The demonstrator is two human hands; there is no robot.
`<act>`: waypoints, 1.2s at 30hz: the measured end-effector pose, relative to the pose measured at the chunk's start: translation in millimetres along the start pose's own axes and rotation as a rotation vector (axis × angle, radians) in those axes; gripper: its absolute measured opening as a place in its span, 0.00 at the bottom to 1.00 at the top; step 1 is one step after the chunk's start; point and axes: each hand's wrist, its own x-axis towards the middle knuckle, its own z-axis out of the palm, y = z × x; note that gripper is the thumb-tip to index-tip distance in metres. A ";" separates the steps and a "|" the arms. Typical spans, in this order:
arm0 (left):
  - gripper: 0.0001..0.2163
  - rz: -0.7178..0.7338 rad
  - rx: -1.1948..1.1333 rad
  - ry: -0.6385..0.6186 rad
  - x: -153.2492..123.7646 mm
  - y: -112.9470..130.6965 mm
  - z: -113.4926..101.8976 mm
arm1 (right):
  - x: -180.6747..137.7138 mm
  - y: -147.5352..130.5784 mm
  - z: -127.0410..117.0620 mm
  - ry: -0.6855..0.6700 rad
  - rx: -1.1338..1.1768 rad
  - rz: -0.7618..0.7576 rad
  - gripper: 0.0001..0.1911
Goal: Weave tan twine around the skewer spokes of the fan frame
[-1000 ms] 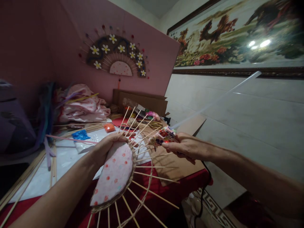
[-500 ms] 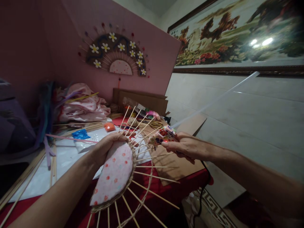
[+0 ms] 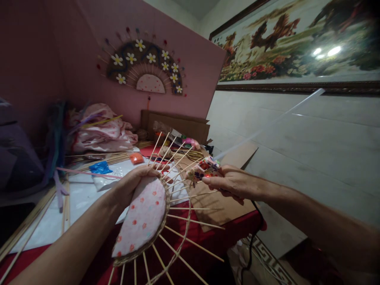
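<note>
My left hand [image 3: 145,174] grips the top edge of a half-round fan frame [image 3: 142,217], covered in pink flowered cloth and edged with twine. Thin wooden sticks [image 3: 192,222] fan out from its curved rim, and a twine cord [image 3: 187,221] runs across them on the right. In my right hand [image 3: 230,184] is a glue gun [image 3: 204,168] with a flowered body, its nose over the upper sticks near the cord. A long clear glue stick [image 3: 267,126] sticks out of its back, and a black cable [image 3: 251,245] hangs below.
On the red-covered table [image 3: 213,241] lie a blue packet [image 3: 101,168], an orange packet [image 3: 136,158], bundled sticks [image 3: 109,159] and a cardboard sheet [image 3: 219,213]. Pink cloth [image 3: 103,130] is heaped behind. A finished flowered fan [image 3: 151,59] hangs on the pink wall.
Almost nothing differs. Both hands, the fan frame and the glue gun keep their places; the view has shifted very slightly.
</note>
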 end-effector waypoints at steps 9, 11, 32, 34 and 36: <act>0.19 0.005 -0.011 -0.003 1.0 -0.5 0.0 | -2.0 -1.7 0.4 0.017 -0.034 0.023 0.24; 0.19 0.002 -0.014 -0.005 1.0 -0.2 0.1 | -2.0 -1.9 0.5 0.025 -0.039 0.032 0.24; 0.18 0.010 -0.029 -0.014 -1.1 1.2 1.9 | -1.2 -0.5 0.4 0.018 -0.016 0.000 0.24; 0.18 0.007 -0.019 -0.013 -1.0 1.1 1.4 | -1.1 -0.4 0.4 0.021 -0.015 -0.003 0.24; 0.18 0.010 -0.011 -0.010 -0.7 1.1 0.9 | -1.0 -0.5 0.3 0.024 -0.014 -0.004 0.24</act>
